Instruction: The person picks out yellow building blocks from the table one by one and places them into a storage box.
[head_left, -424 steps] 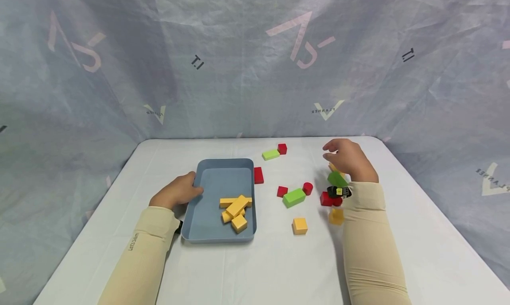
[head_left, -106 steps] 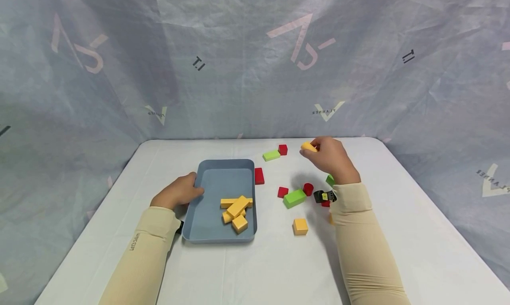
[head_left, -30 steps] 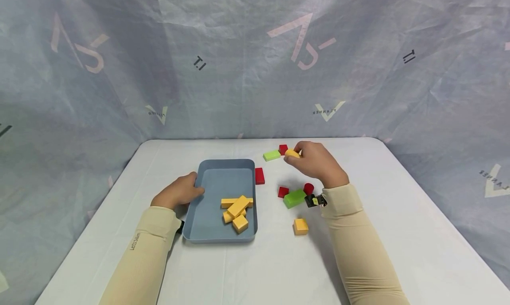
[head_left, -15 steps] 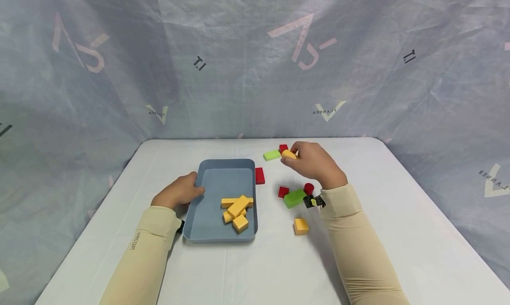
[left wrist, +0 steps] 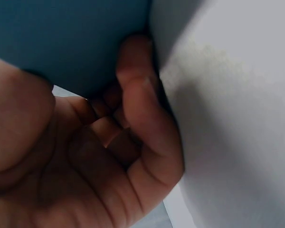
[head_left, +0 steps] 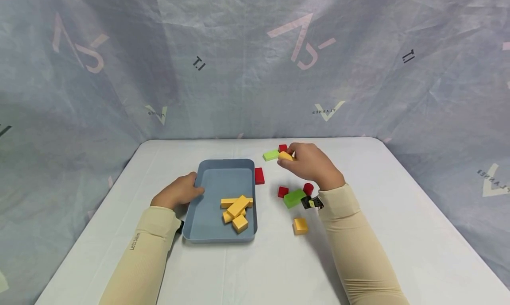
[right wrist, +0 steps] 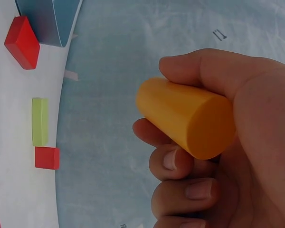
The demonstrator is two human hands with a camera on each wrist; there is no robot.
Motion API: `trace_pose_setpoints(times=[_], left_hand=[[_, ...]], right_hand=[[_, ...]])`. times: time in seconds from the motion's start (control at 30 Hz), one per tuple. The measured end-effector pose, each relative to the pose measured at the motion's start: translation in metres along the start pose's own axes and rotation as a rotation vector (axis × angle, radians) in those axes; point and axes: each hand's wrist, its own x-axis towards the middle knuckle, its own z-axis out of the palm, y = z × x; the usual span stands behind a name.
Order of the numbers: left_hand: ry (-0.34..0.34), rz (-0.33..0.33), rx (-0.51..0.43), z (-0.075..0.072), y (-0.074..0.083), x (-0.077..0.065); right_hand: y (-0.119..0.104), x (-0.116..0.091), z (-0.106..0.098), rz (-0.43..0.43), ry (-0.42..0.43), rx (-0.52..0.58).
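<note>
My left hand [head_left: 179,191] grips the left rim of a blue-grey tray [head_left: 223,176], thumb over the edge. In the left wrist view, the curled fingers [left wrist: 142,109] lie under and against the tray's blue wall. Inside the tray, several yellow blocks [head_left: 238,206] lie piled toward the right side. My right hand [head_left: 312,163] pinches a yellow cylinder [right wrist: 185,114] between thumb and fingers. It is held up over the far part of the table, right of the tray, close to a light green block [head_left: 271,155] and a red cube [head_left: 283,148] in the head view.
A red block [head_left: 259,175] lies beside the tray's right wall. Nearer the right sleeve are a small red block [head_left: 283,192], a green block [head_left: 294,198], a red cylinder [head_left: 308,189] and a yellow cube [head_left: 300,226]. The right forearm hides part of the white table [head_left: 255,274].
Since 14.1 s ago, my right hand has taken hold of the yellow cylinder. It has carried it leftward, slowing over the last second. The left hand and the tray stay put.
</note>
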Motion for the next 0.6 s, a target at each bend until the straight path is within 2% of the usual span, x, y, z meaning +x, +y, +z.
trace_pose_setpoints(times=[0.43,0.6], left_hand=[[0.007,0.003,0.013,0.0003,0.0014,-0.0003],[0.012,0.009,0.004,0.0015,0.0002,0.0001]], right_hand=[[-0.0090,-0.0006,0.0042,-0.006,-0.038,-0.028],[-0.0097,-0.0024,0.0034,-0.032,-0.032,-0.029]])
